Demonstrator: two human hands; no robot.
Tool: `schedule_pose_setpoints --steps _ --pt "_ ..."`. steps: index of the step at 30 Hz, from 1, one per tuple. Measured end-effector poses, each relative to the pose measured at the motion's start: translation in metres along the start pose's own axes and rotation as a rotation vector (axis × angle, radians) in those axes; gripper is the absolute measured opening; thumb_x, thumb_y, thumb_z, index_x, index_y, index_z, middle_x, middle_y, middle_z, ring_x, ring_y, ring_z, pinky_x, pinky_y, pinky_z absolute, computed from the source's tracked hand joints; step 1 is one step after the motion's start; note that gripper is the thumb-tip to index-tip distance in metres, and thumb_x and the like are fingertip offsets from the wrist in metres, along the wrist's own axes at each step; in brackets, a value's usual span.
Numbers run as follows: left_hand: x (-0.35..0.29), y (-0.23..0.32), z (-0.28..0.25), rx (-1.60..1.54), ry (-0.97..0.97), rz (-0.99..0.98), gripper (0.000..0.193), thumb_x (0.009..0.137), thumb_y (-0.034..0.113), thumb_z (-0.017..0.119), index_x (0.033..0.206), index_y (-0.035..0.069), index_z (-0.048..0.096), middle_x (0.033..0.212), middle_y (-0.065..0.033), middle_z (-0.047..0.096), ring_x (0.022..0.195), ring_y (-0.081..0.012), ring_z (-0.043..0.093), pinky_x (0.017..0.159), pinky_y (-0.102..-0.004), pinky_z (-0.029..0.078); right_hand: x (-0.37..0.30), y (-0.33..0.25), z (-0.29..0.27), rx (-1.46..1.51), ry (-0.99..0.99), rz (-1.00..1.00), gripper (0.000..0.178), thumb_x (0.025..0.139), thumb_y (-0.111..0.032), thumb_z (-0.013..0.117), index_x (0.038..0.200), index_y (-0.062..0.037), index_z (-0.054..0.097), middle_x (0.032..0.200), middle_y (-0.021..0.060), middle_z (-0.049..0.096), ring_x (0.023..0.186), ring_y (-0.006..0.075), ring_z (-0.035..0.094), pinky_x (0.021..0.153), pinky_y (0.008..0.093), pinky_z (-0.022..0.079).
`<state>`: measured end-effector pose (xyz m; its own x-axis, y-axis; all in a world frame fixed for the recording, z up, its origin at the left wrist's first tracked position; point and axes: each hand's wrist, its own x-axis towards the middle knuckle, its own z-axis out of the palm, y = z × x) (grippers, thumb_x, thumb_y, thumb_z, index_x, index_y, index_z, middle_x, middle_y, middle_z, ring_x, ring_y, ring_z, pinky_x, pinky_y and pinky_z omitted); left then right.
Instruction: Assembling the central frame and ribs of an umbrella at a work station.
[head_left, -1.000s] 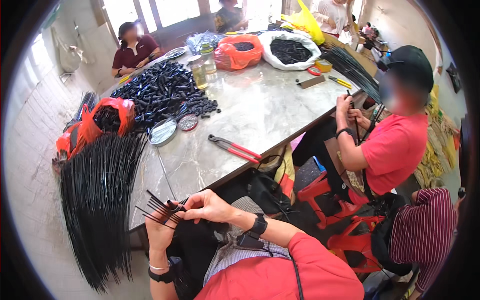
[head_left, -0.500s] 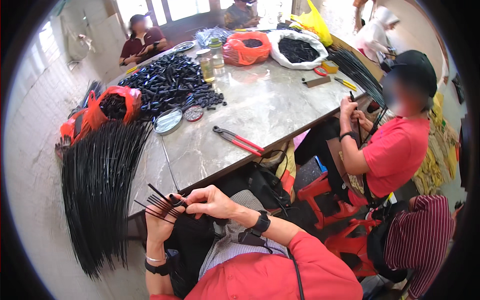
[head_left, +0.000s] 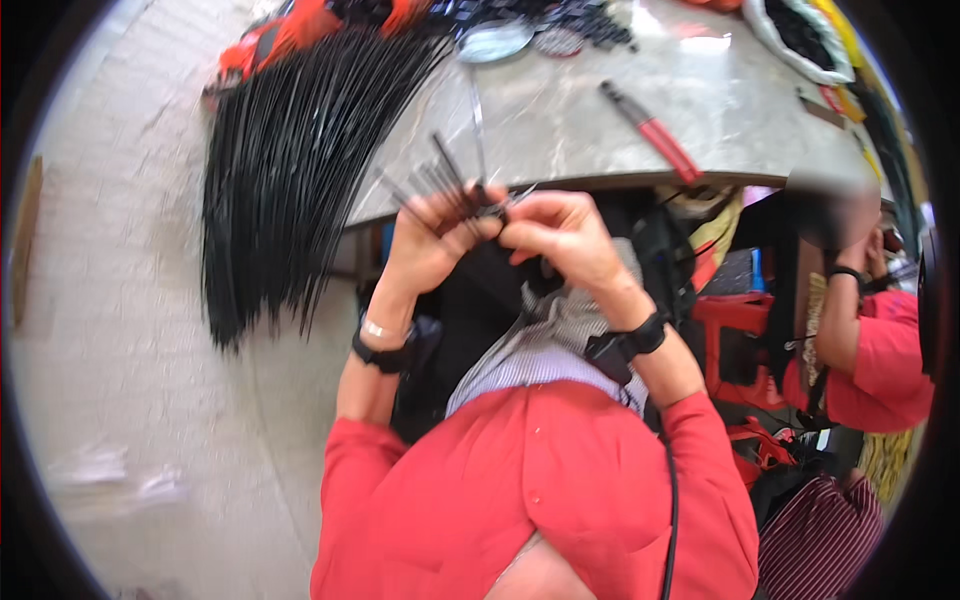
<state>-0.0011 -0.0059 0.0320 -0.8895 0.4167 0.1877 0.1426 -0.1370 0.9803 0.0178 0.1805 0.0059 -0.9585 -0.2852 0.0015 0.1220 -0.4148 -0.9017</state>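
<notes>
Both hands [head_left: 425,252] [head_left: 568,240] nearly meet, fingers [head_left: 548,206] bent and pinching.

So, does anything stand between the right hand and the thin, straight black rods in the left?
Nothing visible: the right hand is close beside the rods, which the left hand holds; blur hides any exact contact.

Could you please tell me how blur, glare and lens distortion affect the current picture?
Head view: blur softens the thin black rods in the left hand and the right hand; head view: bright glare whitens patches of the grey tabletop; head view: the tabletop's front edge bows, and darkness fills the corners.
</notes>
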Motion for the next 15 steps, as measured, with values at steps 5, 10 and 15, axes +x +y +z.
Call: schedule_pose_setpoints --steps 5,10,15 --pt "0.002 0.000 0.003 0.031 0.024 0.059 0.039 0.079 -0.008 0.062 0.117 -0.006 0.052 0.098 -0.0127 0.066 0.092 -0.0210 0.065 0.082 -0.0295 0.052 0.001 0.008 0.003 -0.006 -0.011 -0.059 0.019 0.079 -0.006 0.070 0.096 0.0030 0.066 0.083 0.0054 0.066 0.073 0.0083 0.061 0.060 0.0208 0.053" --pt "-0.004 -0.001 -0.003 0.081 0.032 0.066 0.036 0.078 -0.007 0.063 0.113 -0.006 0.055 0.098 -0.0126 0.065 0.090 -0.0206 0.065 0.081 -0.0301 0.053 0.003 0.012 0.003 0.005 -0.026 -0.029 0.018 0.079 -0.007 0.071 0.094 0.0029 0.067 0.081 0.0054 0.066 0.072 0.0081 0.061 0.059 0.0206 0.053" --pt "-0.008 -0.001 -0.007 0.050 -0.021 0.001 0.036 0.079 -0.002 0.067 0.114 -0.003 0.058 0.106 -0.0104 0.064 0.094 -0.0172 0.063 0.083 -0.0291 0.051 0.003 0.012 0.002 0.055 -0.039 0.052 0.018 0.078 -0.008 0.072 0.092 0.0023 0.067 0.078 0.0047 0.066 0.068 0.0082 0.062 0.058 0.0207 0.053"
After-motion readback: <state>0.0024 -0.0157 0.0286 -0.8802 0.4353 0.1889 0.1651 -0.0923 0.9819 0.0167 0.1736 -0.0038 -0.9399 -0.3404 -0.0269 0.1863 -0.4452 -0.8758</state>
